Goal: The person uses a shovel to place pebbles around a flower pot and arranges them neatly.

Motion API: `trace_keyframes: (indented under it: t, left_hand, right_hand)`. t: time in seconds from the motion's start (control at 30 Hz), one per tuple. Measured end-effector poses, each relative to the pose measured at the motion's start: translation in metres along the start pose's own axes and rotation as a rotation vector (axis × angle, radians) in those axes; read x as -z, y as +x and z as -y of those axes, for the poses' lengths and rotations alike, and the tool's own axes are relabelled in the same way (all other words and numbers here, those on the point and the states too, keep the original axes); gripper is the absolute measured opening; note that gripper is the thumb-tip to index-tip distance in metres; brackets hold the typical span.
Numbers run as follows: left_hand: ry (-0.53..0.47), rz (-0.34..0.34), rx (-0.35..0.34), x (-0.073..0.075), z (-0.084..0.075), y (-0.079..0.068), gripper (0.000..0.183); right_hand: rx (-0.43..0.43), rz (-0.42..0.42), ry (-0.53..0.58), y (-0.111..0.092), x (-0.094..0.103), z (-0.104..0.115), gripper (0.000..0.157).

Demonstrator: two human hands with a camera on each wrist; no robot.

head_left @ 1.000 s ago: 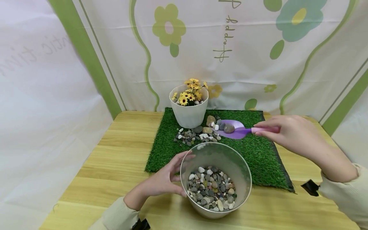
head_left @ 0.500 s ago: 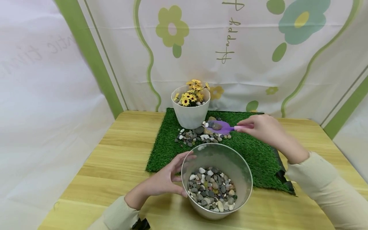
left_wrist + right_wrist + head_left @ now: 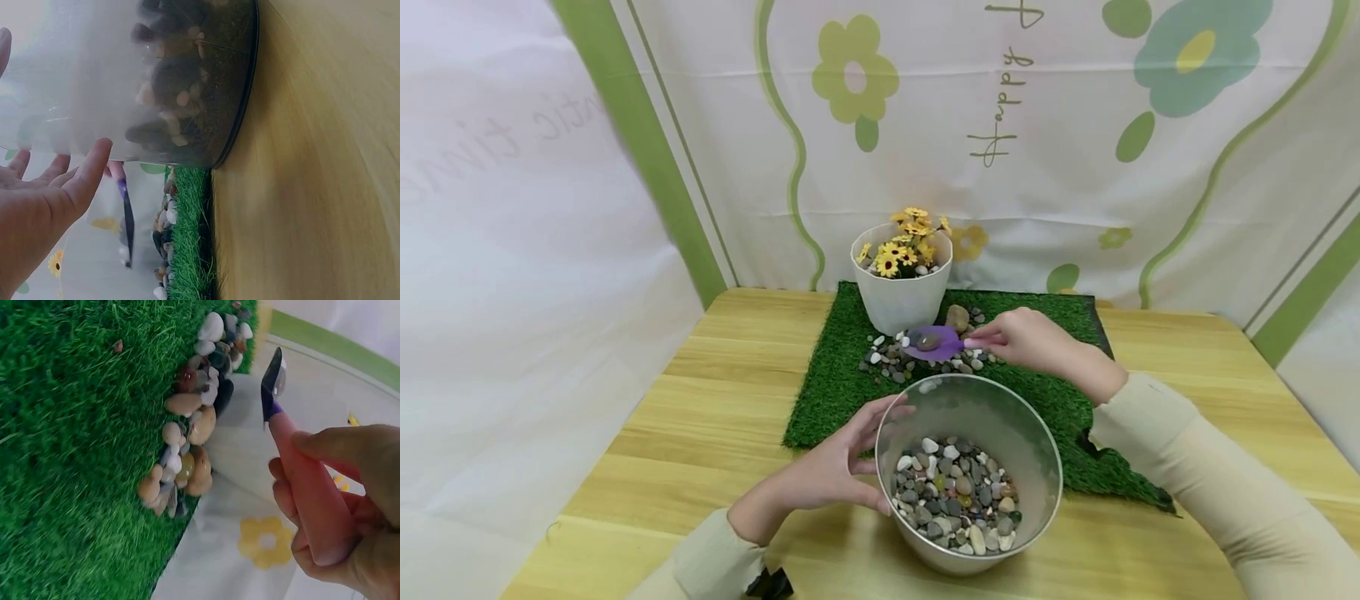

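In the head view my right hand [image 3: 1030, 340] grips the pink handle of a small trowel [image 3: 934, 343]. Its purple blade carries a few stones and is over a pile of pebbles [image 3: 889, 360], in front of a white flowerpot [image 3: 901, 302] with yellow flowers [image 3: 895, 254]. In the right wrist view the fingers wrap the pink handle [image 3: 312, 494], and the blade [image 3: 272, 381] appears nearly edge-on. My left hand [image 3: 827, 467] holds the left side of a clear bucket [image 3: 970, 400], thumb near, fingers farther round the wall. Pebbles [image 3: 955, 496] cover the bucket's bottom.
An artificial grass mat [image 3: 827, 408] lies under the flowerpot and the pebble pile. The wooden table [image 3: 647, 467] extends on both sides of it. Behind stands a white printed curtain [image 3: 925, 125]. A brown stone [image 3: 957, 318] sits right of the pot.
My right hand has carried the trowel with its stones leftward, from right of the pile to over the pebbles before the pot. My left hand stays on the bucket.
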State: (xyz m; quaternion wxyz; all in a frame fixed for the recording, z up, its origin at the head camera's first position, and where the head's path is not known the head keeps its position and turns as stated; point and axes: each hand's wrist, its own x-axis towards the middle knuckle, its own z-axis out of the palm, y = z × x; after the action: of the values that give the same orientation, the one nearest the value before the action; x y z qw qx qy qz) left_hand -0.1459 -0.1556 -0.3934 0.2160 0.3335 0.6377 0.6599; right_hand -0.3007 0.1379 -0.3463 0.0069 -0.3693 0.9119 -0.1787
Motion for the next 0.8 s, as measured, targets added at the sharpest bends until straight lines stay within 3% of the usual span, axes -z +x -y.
trace_keyframes:
  t: [0.2, 0.43, 0.63, 0.8]
  left_hand:
    - [-0.002, -0.003, 0.002, 0.0, -0.001, 0.0, 0.103]
    - [0.009, -0.004, 0.005, 0.0, -0.001, -0.001, 0.102]
    - [0.018, -0.015, 0.02, 0.001, -0.003, -0.001, 0.101]
    - [0.008, -0.011, 0.009, 0.001, -0.003, -0.001, 0.101]
  right_hand:
    - [0.091, 0.066, -0.009, 0.029, -0.009, 0.013, 0.02]
    - [0.105, 0.115, -0.062, 0.055, -0.008, 0.032, 0.021]
    - [0.117, 0.203, -0.179, 0.066, -0.008, 0.04, 0.025]
    - [0.11, 0.186, -0.203, 0.066, -0.01, 0.037, 0.022]
